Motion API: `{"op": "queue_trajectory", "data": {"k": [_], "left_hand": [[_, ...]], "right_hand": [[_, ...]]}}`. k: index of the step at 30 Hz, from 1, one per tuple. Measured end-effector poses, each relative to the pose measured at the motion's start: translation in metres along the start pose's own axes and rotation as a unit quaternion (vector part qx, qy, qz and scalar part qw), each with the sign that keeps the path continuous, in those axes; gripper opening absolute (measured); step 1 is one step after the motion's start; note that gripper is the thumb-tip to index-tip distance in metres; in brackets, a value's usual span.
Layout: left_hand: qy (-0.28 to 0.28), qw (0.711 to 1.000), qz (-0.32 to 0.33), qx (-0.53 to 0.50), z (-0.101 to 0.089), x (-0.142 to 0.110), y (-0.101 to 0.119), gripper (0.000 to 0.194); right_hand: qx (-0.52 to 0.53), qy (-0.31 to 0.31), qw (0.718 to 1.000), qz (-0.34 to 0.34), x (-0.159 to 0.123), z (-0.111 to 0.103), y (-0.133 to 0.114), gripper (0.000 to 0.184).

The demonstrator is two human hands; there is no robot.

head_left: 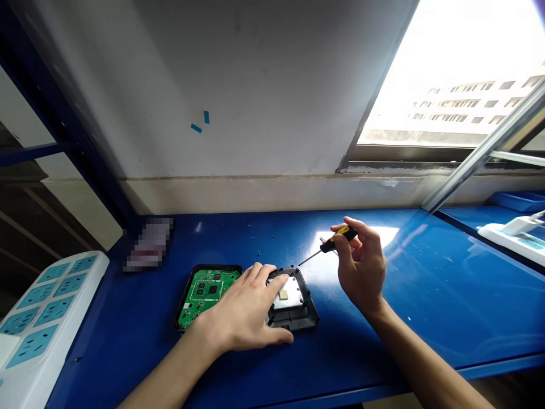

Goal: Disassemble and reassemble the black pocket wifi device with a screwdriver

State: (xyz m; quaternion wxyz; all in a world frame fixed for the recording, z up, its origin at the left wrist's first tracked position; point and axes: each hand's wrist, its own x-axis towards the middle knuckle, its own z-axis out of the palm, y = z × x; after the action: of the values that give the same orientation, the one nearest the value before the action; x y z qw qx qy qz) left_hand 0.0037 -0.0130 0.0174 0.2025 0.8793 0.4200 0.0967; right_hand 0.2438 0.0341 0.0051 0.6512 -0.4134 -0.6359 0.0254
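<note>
My right hand point(361, 264) is closed around a screwdriver point(339, 238) with a black and yellow handle. Its thin shaft points down and left, the tip just off the far right corner of a black plastic cover point(304, 321). Thin dark tips show beside the handle; I cannot make out what they are. My left hand point(249, 309) lies across the cover's left side, its index finger on the silver metal plate point(293, 295) and its thumb at the near edge. Left of it, a green circuit board point(208, 291) sits in another black shell, partly hidden by this hand.
A white power strip point(91, 284) with blue sockets stands at the left. Behind the shells lie a blurred-out flat item point(150, 244) and small dark bits point(258, 253) on the blue table point(426, 284). A metal frame post point(481, 136) rises at the right, before the window.
</note>
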Motion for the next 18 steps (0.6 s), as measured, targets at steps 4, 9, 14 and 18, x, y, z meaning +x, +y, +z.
{"op": "queue_trajectory", "data": {"k": [4, 9, 14, 18], "left_hand": [[0.001, 1.0, 0.009, 0.003, 0.003, 0.0, 0.003, 0.093], [-0.005, 1.0, 0.011, 0.019, 0.007, 0.003, 0.013, 0.101], [-0.009, 1.0, 0.014, 0.023, 0.003, 0.003, 0.015, 0.114], [-0.017, 0.999, -0.011, 0.04, 0.001, -0.007, 0.007, 0.115]], "right_hand": [[-0.006, -0.021, 1.0, 0.017, -0.002, 0.001, 0.002, 0.029], [-0.001, -0.035, 0.999, 0.03, -0.003, 0.002, 0.002, 0.027], [0.007, -0.051, 0.998, 0.039, -0.006, 0.003, 0.006, 0.027], [0.018, -0.052, 0.998, 0.036, -0.006, 0.003, 0.006, 0.028]]}}
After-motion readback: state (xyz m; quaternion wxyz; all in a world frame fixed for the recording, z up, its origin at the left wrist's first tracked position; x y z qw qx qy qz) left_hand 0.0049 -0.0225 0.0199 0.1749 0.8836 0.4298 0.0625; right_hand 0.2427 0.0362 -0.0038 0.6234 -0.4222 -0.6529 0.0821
